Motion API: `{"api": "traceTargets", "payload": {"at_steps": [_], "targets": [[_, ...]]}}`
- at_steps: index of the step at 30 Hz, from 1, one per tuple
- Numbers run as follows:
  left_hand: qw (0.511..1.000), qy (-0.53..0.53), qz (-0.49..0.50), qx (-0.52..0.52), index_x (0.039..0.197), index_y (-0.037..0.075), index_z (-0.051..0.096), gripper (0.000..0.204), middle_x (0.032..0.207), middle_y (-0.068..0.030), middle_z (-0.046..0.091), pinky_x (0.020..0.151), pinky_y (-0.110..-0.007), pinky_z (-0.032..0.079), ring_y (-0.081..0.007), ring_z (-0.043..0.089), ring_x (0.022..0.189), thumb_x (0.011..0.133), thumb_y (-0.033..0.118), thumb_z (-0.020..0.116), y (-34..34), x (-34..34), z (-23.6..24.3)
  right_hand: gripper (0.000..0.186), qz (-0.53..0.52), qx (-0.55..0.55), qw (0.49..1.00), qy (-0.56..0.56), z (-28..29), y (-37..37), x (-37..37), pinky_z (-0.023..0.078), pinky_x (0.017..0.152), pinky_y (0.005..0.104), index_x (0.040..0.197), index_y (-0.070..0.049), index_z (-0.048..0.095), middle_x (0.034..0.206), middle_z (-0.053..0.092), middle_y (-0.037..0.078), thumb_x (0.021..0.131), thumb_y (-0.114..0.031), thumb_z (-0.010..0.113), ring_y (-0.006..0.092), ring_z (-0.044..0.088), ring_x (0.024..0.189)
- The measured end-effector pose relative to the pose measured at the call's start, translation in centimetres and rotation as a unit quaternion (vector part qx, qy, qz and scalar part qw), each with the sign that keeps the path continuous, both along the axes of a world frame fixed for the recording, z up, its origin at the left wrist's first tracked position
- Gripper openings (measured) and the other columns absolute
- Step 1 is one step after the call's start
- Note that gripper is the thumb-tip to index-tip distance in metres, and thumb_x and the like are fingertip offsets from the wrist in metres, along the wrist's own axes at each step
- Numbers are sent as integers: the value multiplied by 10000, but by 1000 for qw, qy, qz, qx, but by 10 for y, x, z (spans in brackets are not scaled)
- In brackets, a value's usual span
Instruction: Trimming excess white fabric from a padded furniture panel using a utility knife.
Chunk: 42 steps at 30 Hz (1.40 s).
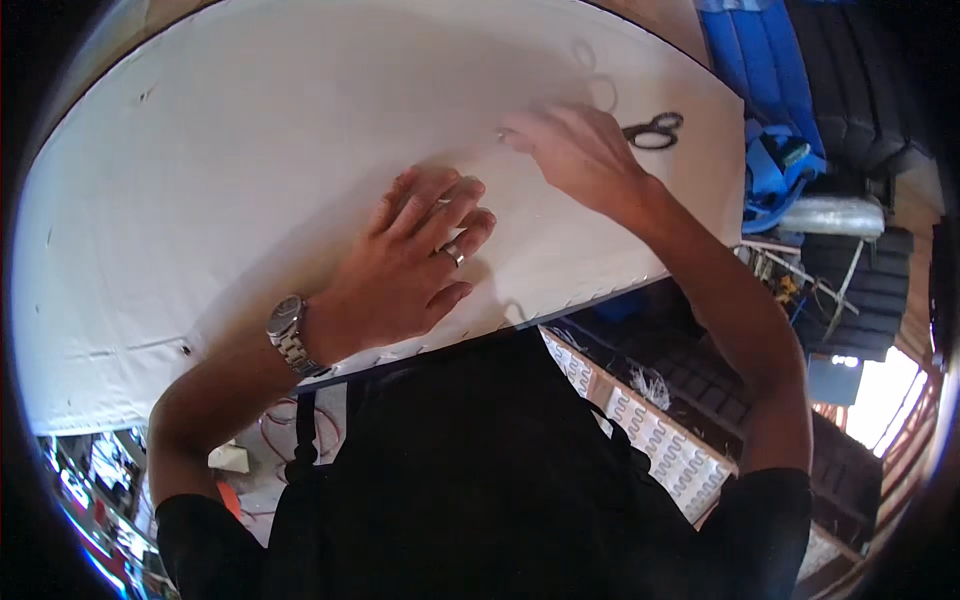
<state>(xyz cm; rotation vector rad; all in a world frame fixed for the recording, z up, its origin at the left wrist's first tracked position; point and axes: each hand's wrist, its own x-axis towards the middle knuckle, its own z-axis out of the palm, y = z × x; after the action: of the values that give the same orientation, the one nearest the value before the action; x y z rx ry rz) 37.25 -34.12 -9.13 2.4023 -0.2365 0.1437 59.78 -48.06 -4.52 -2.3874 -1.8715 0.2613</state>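
Observation:
A white fabric-covered panel (230, 140) with a curved far edge and fixings along its near edge fills the upper view. My left hand (420, 250), wearing a ring and a watch, lies on it with fingers spread and bent, holding nothing. My right hand (580, 160) is farther up and right, blurred, with fingers curled together over the fabric; what small thing they may hold is unclear. Dark-handled scissors (655, 133) lie just right of those fingers, their blades partly hidden by my hand.
Blue padding (740, 50), dark cushion-like pieces (855, 70) and a silver roll (830, 217) are at the right. Below lie a wooden frame with wavy springs (650, 445) and a red hose (270, 430). My black apron fills the lower middle.

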Motion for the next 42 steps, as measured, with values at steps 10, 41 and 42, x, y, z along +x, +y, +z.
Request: {"api": "traceTargets", "payload": {"at_steps": [10, 41, 42], "targets": [[959, 112, 242, 99, 1520, 363, 470, 695, 1634, -27, 348, 1226, -646, 128, -306, 280, 1525, 873, 384, 723, -57, -28, 19, 106, 348, 12, 937, -22, -5, 39, 57, 496, 747, 385, 991, -156, 663, 833, 604, 44, 885, -156, 666, 246, 652, 827], [888, -40, 446, 102, 1150, 133, 751, 305, 1102, -62, 706, 949, -417, 490, -255, 641, 1055, 848, 157, 787, -57, 60, 7, 150, 596, 40, 799, 67, 11, 108, 102, 412, 790, 379, 1028, -174, 650, 891, 572, 28, 900, -225, 590, 217, 595, 886], [891, -42, 441, 101, 1150, 133, 751, 305, 1102, -62, 706, 949, -417, 490, -255, 641, 1055, 848, 157, 787, -53, 64, 6, 144, 571, -3, 821, 16, 15, 105, 108, 429, 799, 389, 1033, -144, 662, 931, 624, 57, 922, -217, 605, 250, 616, 907]]}}
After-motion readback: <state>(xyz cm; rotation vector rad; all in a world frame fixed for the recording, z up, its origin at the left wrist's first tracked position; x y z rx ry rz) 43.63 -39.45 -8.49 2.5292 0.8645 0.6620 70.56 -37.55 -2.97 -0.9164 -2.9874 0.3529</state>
